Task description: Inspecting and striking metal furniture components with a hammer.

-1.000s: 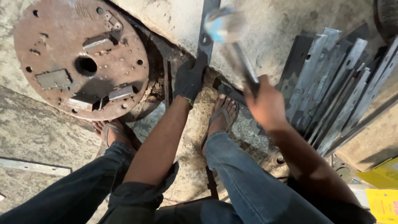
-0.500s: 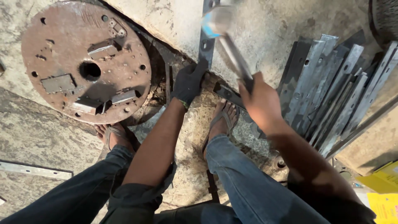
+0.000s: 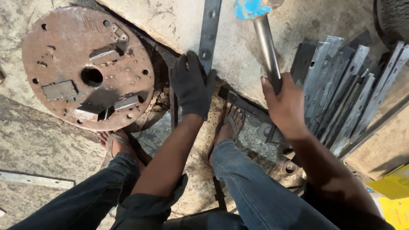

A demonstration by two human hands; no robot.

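My left hand (image 3: 192, 85), in a dark glove, grips the near end of a flat steel bar with holes (image 3: 210, 30) that lies across a concrete slab (image 3: 170, 21). My right hand (image 3: 284, 104) is bare and closed around the metal handle of a hammer (image 3: 266, 44). The hammer's blue head sits at the top edge, raised over the bar's right side. Both my feet in sandals rest on the ground below the slab.
A rusty round steel plate (image 3: 85, 68) with welded blocks lies at the left. Several flat steel bars (image 3: 345, 93) lean stacked at the right. A loose strip (image 3: 36, 179) lies at lower left. Yellow packaging (image 3: 394, 187) is at the lower right.
The hammer has swung from a tilt to nearly upright, its head now at the top edge. My left hand stays on the bar.
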